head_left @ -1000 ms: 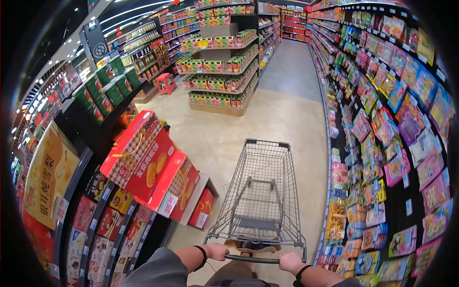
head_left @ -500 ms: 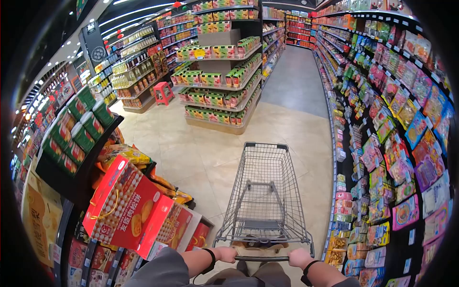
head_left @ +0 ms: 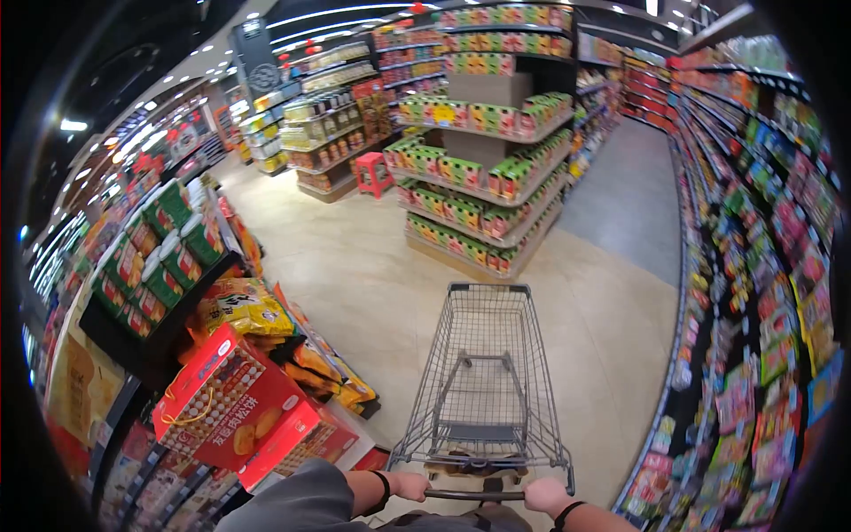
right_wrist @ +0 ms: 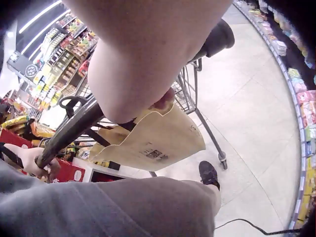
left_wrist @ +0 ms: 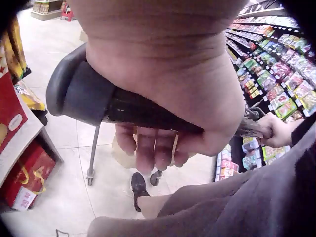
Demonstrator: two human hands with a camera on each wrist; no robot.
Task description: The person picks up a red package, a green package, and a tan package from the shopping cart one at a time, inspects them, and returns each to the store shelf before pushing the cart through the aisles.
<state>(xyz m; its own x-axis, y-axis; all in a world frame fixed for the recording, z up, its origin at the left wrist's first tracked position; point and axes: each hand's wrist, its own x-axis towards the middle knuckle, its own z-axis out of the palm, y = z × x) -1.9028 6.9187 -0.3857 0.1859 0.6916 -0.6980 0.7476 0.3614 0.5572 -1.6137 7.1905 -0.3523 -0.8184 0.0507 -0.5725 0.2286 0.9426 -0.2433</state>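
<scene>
A grey wire shopping cart (head_left: 483,381) stands in front of me, its basket holding nothing. My left hand (head_left: 409,486) grips the left end of the cart handle (head_left: 474,496). In the left wrist view, the fingers (left_wrist: 145,148) of that hand curl under the dark bar. On the bar's right end, my right hand (head_left: 547,496) holds on, its fingers mostly hidden behind the wrist in the right wrist view. A beige cloth bag (right_wrist: 163,140) hangs below the handle close to the right hand.
Red gift boxes (head_left: 253,417) and yellow snack bags (head_left: 244,310) stand close on the left, beside green cans (head_left: 168,222). A tiered drink display (head_left: 487,177) is ahead, with a red stool (head_left: 374,175) near it. Along the right runs a long snack shelf (head_left: 753,355).
The cart has moved forward and the view has swung left, so the tiered display now sits nearer and further right. Both hands have stayed on the handle.
</scene>
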